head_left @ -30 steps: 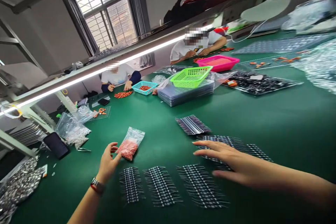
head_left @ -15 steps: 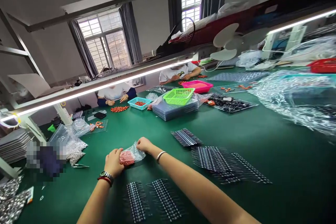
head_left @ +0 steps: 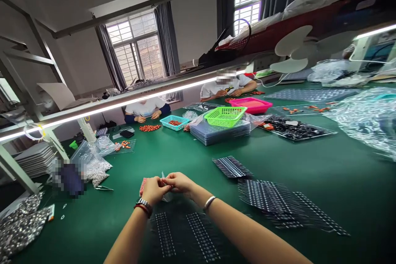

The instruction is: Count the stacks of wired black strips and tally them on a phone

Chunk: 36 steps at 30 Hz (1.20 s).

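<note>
A clear plastic bag (head_left: 166, 197) with small pink-red pieces (head_left: 142, 186) in it is between my hands above the green table. My left hand (head_left: 154, 189), with a watch at its wrist, pinches the bag's upper part and hides most of the contents. Close against it, my right hand (head_left: 178, 183), wearing a silver bangle, has thumb and fingers closed on the bag's edge. Below the hands lie two strips of dark parts in rows (head_left: 165, 235). A larger stack of such strips (head_left: 267, 198) rests to the right of my right forearm.
A green basket (head_left: 225, 116) sits on stacked clear trays (head_left: 210, 134), beside a pink basket (head_left: 252, 105) and a blue basket (head_left: 175, 122). Two co-workers sit across the table (head_left: 173, 156). Tweezers (head_left: 104, 188) and bags of small parts (head_left: 18, 222) lie left. A light bar crosses overhead.
My left hand has moved from the bag's filled end to its upper part, and both hands have come together. The camera view has shifted slightly left.
</note>
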Each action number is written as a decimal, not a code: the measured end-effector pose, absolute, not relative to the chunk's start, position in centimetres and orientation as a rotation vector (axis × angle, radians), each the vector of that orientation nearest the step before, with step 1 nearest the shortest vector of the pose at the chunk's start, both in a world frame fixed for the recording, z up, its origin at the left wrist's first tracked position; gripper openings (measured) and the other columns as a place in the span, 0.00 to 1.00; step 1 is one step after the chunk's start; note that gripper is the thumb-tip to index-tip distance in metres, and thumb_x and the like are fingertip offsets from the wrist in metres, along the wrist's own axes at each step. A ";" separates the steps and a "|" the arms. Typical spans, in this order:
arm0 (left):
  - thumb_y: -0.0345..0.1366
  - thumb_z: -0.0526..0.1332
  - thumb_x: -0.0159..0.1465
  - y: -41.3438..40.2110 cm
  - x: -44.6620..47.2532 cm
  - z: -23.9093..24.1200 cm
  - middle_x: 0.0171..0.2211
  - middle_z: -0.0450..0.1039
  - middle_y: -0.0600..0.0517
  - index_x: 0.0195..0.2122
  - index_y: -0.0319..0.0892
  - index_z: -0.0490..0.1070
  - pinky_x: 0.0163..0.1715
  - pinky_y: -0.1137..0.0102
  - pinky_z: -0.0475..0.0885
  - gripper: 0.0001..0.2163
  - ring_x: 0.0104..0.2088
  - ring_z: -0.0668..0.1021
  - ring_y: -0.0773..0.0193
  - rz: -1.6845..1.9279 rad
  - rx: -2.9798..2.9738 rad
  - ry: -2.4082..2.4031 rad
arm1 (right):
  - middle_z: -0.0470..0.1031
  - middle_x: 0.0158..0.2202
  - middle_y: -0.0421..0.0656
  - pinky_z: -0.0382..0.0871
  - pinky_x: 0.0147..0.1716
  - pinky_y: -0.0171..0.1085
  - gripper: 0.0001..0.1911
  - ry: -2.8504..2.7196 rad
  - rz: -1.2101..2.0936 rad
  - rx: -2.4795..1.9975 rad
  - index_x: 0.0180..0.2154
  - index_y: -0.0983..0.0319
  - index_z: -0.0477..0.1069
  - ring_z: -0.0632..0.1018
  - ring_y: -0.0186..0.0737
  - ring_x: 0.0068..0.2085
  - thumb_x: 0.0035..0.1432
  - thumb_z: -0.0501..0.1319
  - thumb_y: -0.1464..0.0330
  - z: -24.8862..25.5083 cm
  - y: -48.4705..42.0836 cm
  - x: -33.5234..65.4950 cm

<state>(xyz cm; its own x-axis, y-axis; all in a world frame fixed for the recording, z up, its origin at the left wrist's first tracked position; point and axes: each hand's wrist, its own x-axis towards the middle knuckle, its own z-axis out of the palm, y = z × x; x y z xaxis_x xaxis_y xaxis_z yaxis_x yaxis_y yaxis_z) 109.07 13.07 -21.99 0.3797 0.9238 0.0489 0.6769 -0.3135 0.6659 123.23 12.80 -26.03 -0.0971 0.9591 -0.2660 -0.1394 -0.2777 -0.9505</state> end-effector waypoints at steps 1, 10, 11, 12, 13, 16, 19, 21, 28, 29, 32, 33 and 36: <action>0.45 0.67 0.49 13.2 108.9 -21.8 0.18 0.68 0.55 0.19 0.43 0.63 0.27 0.71 0.62 0.15 0.27 0.73 0.61 0.561 2.058 1.376 | 0.71 0.31 0.38 0.71 0.23 0.30 0.06 -0.985 1.551 -1.217 0.37 0.67 0.70 0.73 0.30 0.26 0.64 0.60 0.69 -26.2 12.8 123.0; 0.35 0.60 0.63 13.9 107.8 -21.7 0.24 0.70 0.57 0.32 0.36 0.69 0.28 0.71 0.73 0.07 0.24 0.74 0.70 0.346 1.732 1.305 | 0.71 0.26 0.37 0.71 0.25 0.31 0.11 -0.809 1.657 -0.954 0.30 0.66 0.68 0.74 0.31 0.25 0.65 0.59 0.67 -27.5 12.6 121.2; 0.35 0.59 0.63 13.8 107.7 -21.8 0.25 0.70 0.56 0.33 0.36 0.70 0.28 0.71 0.73 0.06 0.25 0.74 0.70 0.340 1.719 1.310 | 0.71 0.25 0.37 0.71 0.25 0.31 0.12 -0.808 1.660 -0.938 0.29 0.66 0.68 0.74 0.31 0.24 0.63 0.61 0.67 -27.5 12.5 121.1; 0.35 0.59 0.64 13.7 107.7 -21.8 0.26 0.71 0.56 0.35 0.36 0.70 0.28 0.71 0.73 0.06 0.25 0.74 0.70 0.338 1.713 1.320 | 0.72 0.24 0.38 0.71 0.25 0.30 0.12 -0.811 1.662 -0.925 0.28 0.66 0.68 0.74 0.31 0.24 0.61 0.64 0.66 -27.5 12.4 121.1; 0.35 0.58 0.64 13.6 107.7 -21.8 0.27 0.71 0.55 0.36 0.36 0.70 0.28 0.71 0.73 0.07 0.26 0.74 0.70 0.339 1.713 1.335 | 0.72 0.23 0.38 0.71 0.24 0.30 0.13 -0.820 1.661 -0.917 0.27 0.65 0.67 0.74 0.31 0.24 0.57 0.66 0.65 -27.5 12.3 121.1; 0.37 0.56 0.65 13.0 107.7 -21.9 0.29 0.72 0.54 0.37 0.36 0.70 0.30 0.69 0.73 0.09 0.27 0.75 0.69 0.355 1.754 1.416 | 0.72 0.22 0.39 0.69 0.24 0.29 0.18 -0.882 1.631 -0.912 0.26 0.63 0.67 0.74 0.31 0.23 0.46 0.73 0.61 -27.7 11.9 121.1; 0.40 0.55 0.65 12.0 108.2 -21.9 0.30 0.74 0.52 0.35 0.37 0.71 0.35 0.66 0.72 0.11 0.31 0.76 0.65 0.404 1.854 1.541 | 0.69 0.19 0.36 0.66 0.22 0.30 0.23 -0.983 1.550 -0.923 0.24 0.61 0.65 0.71 0.31 0.21 0.37 0.74 0.55 -27.9 11.8 120.9; 0.40 0.54 0.64 11.4 108.7 -22.0 0.33 0.76 0.48 0.33 0.38 0.72 0.39 0.65 0.70 0.12 0.35 0.76 0.62 0.450 1.928 1.629 | 0.64 0.16 0.33 0.61 0.19 0.31 0.26 -1.057 1.467 -0.946 0.23 0.60 0.61 0.67 0.30 0.19 0.34 0.72 0.51 -28.2 12.1 120.6; 0.34 0.49 0.64 10.8 110.0 -21.7 0.44 0.74 0.39 0.41 0.36 0.73 0.43 0.66 0.66 0.14 0.43 0.74 0.57 0.556 2.061 1.829 | 0.56 0.15 0.31 0.53 0.19 0.32 0.21 -1.379 1.108 -1.138 0.20 0.58 0.54 0.60 0.31 0.18 0.47 0.60 0.52 -27.7 13.5 121.2; 0.34 0.50 0.64 10.8 109.9 -21.3 0.44 0.74 0.40 0.40 0.37 0.73 0.44 0.66 0.66 0.13 0.43 0.74 0.57 0.560 2.077 1.839 | 0.55 0.15 0.31 0.54 0.20 0.32 0.20 -1.432 1.043 -1.183 0.20 0.58 0.54 0.60 0.31 0.19 0.50 0.60 0.55 -27.5 13.5 121.5; 0.34 0.51 0.64 11.0 109.4 -19.9 0.42 0.73 0.44 0.39 0.38 0.71 0.45 0.63 0.65 0.10 0.42 0.73 0.59 0.559 2.144 1.823 | 0.58 0.17 0.32 0.59 0.22 0.31 0.18 -1.590 0.862 -1.355 0.19 0.60 0.57 0.63 0.31 0.21 0.57 0.61 0.66 -26.4 12.9 122.5; 0.34 0.51 0.65 11.3 109.3 -19.6 0.41 0.73 0.45 0.39 0.37 0.70 0.45 0.63 0.64 0.10 0.42 0.73 0.60 0.558 2.174 1.803 | 0.61 0.19 0.32 0.62 0.23 0.31 0.17 -1.640 0.818 -1.422 0.21 0.62 0.60 0.65 0.31 0.21 0.59 0.61 0.67 -25.9 12.9 122.9; 0.29 0.46 0.65 12.8 109.4 -19.3 0.39 0.72 0.41 0.37 0.35 0.68 0.43 0.64 0.63 0.12 0.40 0.73 0.58 0.568 2.271 1.730 | 0.70 0.27 0.36 0.69 0.25 0.32 0.09 -1.748 0.711 -1.621 0.31 0.65 0.69 0.72 0.31 0.25 0.63 0.61 0.67 -24.3 14.3 125.3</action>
